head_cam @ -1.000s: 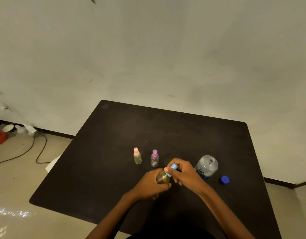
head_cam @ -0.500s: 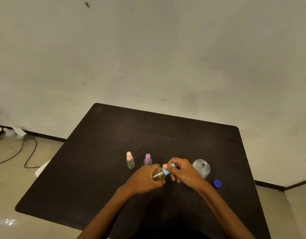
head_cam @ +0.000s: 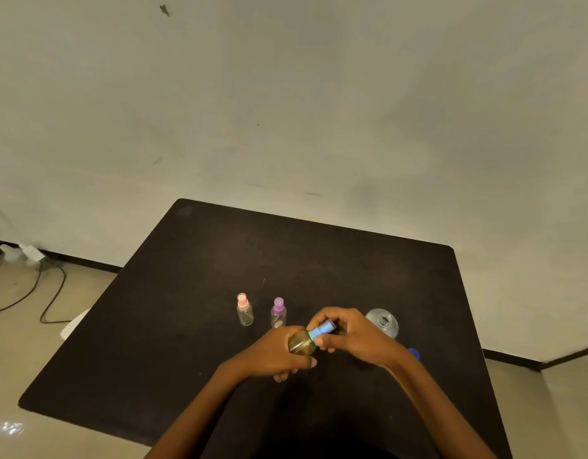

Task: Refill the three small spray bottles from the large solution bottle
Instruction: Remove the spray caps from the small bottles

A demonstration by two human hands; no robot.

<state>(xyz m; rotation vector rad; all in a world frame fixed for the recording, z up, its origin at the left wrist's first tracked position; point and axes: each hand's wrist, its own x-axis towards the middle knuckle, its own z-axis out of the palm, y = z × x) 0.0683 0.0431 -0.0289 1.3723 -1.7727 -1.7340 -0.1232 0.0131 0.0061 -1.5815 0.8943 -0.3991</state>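
Observation:
My left hand (head_cam: 276,352) grips the body of a small spray bottle (head_cam: 300,343) holding yellowish liquid, tilted above the black table (head_cam: 193,326). My right hand (head_cam: 355,336) pinches its light blue spray top (head_cam: 320,330). Two more small bottles stand upright to the left: one with a pink top (head_cam: 244,309), one with a purple top (head_cam: 278,313). The large clear solution bottle (head_cam: 383,323) stands open just behind my right hand. Its blue cap (head_cam: 414,353) lies on the table beside my right wrist, partly hidden.
A pale wall rises behind the table. Cables (head_cam: 50,293) and a white adapter (head_cam: 32,253) lie on the floor at the left. A white object (head_cam: 75,324) pokes out below the table's left edge.
The view has shifted a little, so everything sits lower and more left in frame. Both hands stay on the blue-topped bottle, with the right fingers shifting slightly on the top.

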